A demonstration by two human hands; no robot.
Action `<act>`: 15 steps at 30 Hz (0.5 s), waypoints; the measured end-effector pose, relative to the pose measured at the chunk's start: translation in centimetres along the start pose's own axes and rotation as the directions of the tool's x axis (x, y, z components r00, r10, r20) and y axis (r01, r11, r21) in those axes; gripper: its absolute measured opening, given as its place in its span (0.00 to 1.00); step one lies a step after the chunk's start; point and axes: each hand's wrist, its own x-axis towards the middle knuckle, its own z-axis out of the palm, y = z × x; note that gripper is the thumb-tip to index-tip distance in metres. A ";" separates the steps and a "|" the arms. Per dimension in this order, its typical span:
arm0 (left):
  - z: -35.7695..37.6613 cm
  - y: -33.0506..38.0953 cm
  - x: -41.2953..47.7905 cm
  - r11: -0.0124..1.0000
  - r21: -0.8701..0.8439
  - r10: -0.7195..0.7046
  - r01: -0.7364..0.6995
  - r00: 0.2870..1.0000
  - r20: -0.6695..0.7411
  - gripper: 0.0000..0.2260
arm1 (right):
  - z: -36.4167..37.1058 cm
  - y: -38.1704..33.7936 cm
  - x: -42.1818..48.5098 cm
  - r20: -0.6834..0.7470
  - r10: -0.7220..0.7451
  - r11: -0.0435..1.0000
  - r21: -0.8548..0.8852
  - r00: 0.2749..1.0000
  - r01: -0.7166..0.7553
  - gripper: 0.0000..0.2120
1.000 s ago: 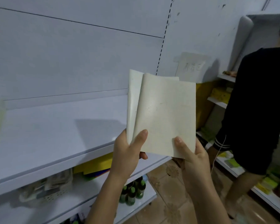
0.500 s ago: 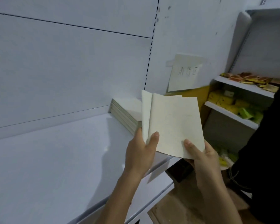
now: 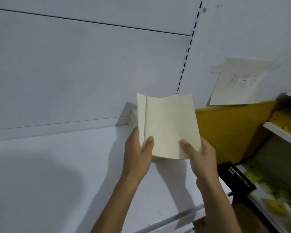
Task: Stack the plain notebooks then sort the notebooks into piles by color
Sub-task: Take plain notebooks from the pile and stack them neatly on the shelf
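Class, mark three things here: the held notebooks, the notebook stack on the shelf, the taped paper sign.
held notebooks (image 3: 171,126), head view, middle of front cover.
notebook stack (image 3: 132,119), head view, exposed left edge.
paper sign (image 3: 238,81), head view, on the handwriting.

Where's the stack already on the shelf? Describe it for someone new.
On the white shelf, follow the slotted upright down to its foot. The stack lies flat there, left of the yellow board, mostly hidden behind the held notebooks. Only it shows layered page edges.
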 end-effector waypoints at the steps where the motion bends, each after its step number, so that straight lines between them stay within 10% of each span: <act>1: 0.4 0.0 0.5 1.000 -0.002 -0.009 0.009 1.000 -0.016 0.10 | 0.0 0.1 0.9 0.021 -0.009 1.000 -0.004 1.000 0.009 0.09; 7: 3.3 -1.5 2.6 0.997 0.074 -0.015 0.024 0.994 -0.113 0.11 | -0.8 2.2 5.6 0.139 -0.034 0.991 -0.124 0.990 0.052 0.09; 15: 5.6 -3.4 2.2 0.988 0.114 -0.079 0.106 0.972 -0.223 0.43 | -2.4 4.8 9.0 0.350 0.055 0.994 -0.112 0.935 -0.016 0.08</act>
